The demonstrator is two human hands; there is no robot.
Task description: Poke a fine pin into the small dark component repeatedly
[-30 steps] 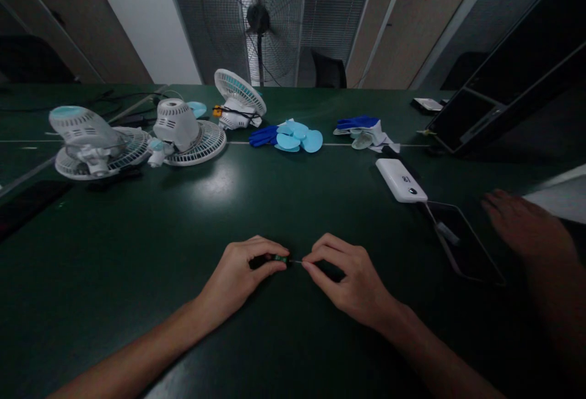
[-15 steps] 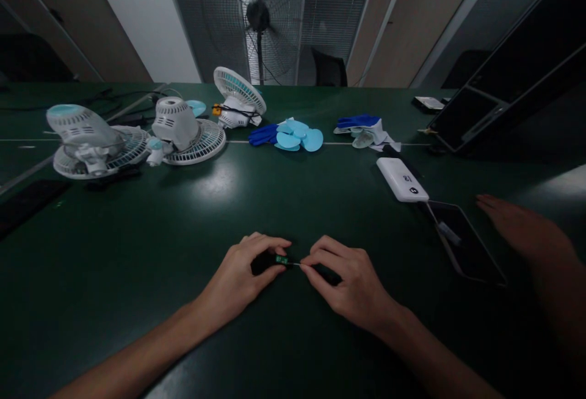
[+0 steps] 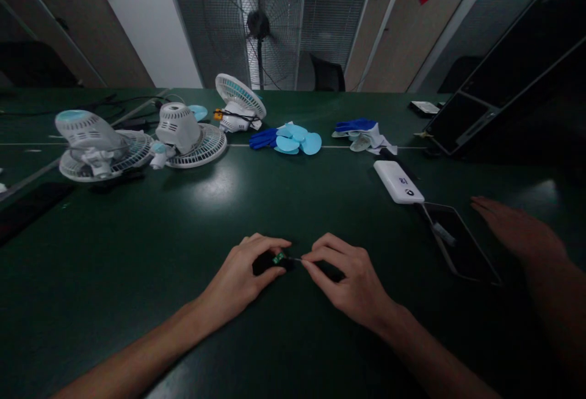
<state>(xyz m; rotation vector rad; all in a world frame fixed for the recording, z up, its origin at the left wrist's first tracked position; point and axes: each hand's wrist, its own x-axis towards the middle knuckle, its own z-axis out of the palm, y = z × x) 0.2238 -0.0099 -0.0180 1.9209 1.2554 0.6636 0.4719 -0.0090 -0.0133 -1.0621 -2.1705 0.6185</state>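
My left hand [image 3: 249, 271] rests on the dark green table [image 3: 206, 222], thumb and forefinger apart and curved around a small green circuit board [image 3: 278, 258]. A dark gap shows between the board and the forefinger; whether the thumb touches it I cannot tell. My right hand [image 3: 345, 274] pinches the end of a thin, light wire-like piece [image 3: 295, 259] between thumb and forefinger. This piece points left toward the board; its join with the board is too dark and small to make out.
White fan parts [image 3: 178, 133] lie at the back left. Light-blue fan blades [image 3: 297, 140] and blue-and-white gloves [image 3: 359, 130] are farther back. To the right are a white power bank [image 3: 398, 181], a tablet-like device [image 3: 462, 243] and another person's hand [image 3: 517, 225].
The green board has turned to a slant and sits slightly farther left, between my left thumb and forefinger. My hands have hardly moved; the camera view has tilted up slightly.
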